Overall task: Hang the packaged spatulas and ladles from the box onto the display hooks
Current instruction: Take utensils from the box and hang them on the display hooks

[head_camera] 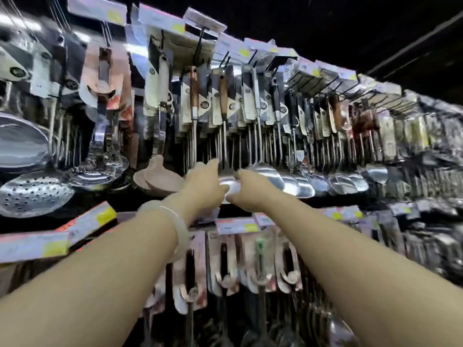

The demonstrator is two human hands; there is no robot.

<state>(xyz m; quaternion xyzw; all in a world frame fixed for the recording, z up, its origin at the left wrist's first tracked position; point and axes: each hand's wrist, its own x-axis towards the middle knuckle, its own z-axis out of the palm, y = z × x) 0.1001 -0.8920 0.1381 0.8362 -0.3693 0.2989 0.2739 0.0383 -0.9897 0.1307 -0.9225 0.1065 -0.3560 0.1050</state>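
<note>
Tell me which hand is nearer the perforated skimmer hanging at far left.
Left. The left hand is a few items to the right of the perforated skimmer; the right hand is farther right, beyond the left hand.

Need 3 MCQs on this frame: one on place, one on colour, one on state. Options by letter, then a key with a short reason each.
1. Where are both hands?
A. At the metal blade of a utensil hanging in the upper row
B. On a price label in the lower row
C. Inside a cardboard box

2. What colour is the bangle on the left wrist?
A. Black
B. Pale white
C. Red

3. What state is the perforated skimmer at far left in?
A. Held in the right hand
B. Lying on the floor
C. Hanging on the display, touched by neither hand

Key:
1 A: the left hand and right hand meet on the metal blade, fingers curled round its edges.
2 B: the bangle is a pale, milky white.
3 C: the perforated skimmer hangs well to the left of both hands.
</note>
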